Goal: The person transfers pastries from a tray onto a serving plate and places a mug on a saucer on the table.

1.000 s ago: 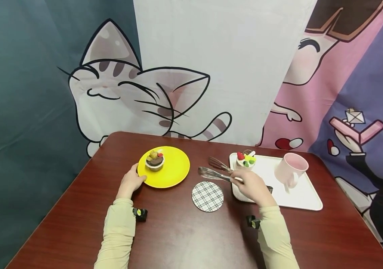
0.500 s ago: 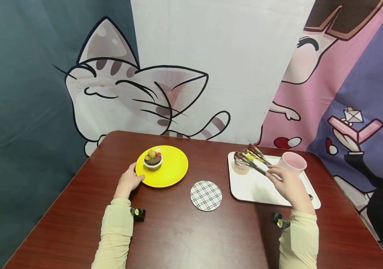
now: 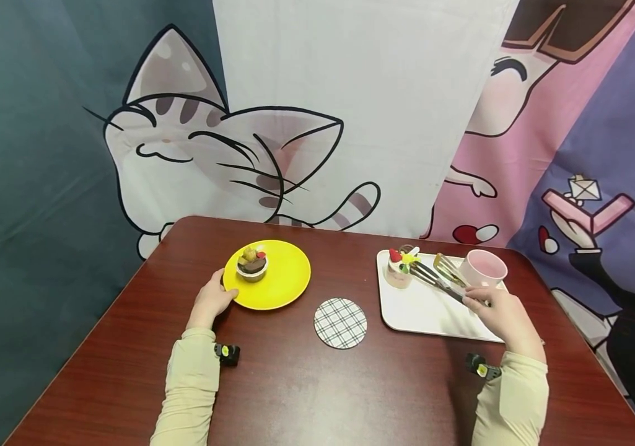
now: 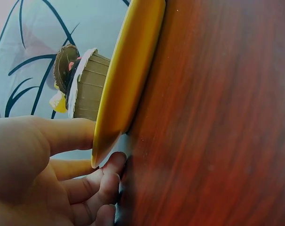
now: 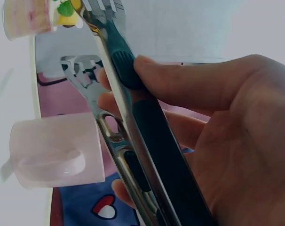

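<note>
My left hand [image 3: 210,301] pinches the near-left rim of a yellow plate [image 3: 289,279], which stands on the table. In the left wrist view the thumb lies over the rim and the fingers are curled beneath it. A chocolate cupcake [image 3: 252,267] with fruit topping sits on the plate. My right hand [image 3: 508,317] grips metal food tongs [image 3: 434,277] with dark handle pads, above the white tray [image 3: 417,314]. The tongs' arms are spread apart with nothing between them. Left of their tips stands a dessert cup [image 3: 398,276] topped with a strawberry; a pink mug [image 3: 483,268] is behind the hand.
A round checked coaster [image 3: 341,323] lies on the brown table [image 3: 300,390] between the plate and the tray. Behind the table hangs a printed cloth [image 3: 295,68] with a cartoon cat.
My right hand has carried the tongs to the right, from beside the tray's left edge to over the tray by the mug. My left hand still holds the plate's rim.
</note>
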Tool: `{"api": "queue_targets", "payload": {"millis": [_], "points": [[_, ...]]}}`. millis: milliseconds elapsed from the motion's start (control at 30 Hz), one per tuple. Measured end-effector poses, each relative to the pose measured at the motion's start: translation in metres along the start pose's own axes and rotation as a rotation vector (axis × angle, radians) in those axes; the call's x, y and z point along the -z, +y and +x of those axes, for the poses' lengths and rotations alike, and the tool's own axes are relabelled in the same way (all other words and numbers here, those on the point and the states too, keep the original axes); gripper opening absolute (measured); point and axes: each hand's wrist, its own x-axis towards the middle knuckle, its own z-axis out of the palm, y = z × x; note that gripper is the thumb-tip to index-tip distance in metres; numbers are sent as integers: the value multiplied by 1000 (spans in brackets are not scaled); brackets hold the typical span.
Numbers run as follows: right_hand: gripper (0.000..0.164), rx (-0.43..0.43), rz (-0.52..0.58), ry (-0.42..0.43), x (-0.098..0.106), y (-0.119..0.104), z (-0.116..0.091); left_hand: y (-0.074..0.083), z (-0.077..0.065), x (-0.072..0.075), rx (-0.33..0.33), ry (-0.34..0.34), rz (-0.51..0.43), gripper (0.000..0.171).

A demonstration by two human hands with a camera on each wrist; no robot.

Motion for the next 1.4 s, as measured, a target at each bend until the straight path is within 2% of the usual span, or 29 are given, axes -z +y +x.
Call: {"api": "queue_targets", "payload": {"millis": [400, 800, 1067, 1167, 1400], "points": [[19, 23, 35, -83, -20, -4, 13, 1, 0, 3, -1, 12, 0, 73], [21, -7, 73, -51, -52, -11, 26, -4, 1, -1, 12, -7, 2, 73], [23, -17, 77, -54, -68, -25, 36, -5, 1, 0, -2, 5, 15, 73], [21, -1, 86, -51, -74, -26, 39, -4, 1, 1, -4, 8, 17, 73], [15, 66, 107, 12, -84, -27, 43, -1, 3, -2, 3, 11, 13, 73]]}}
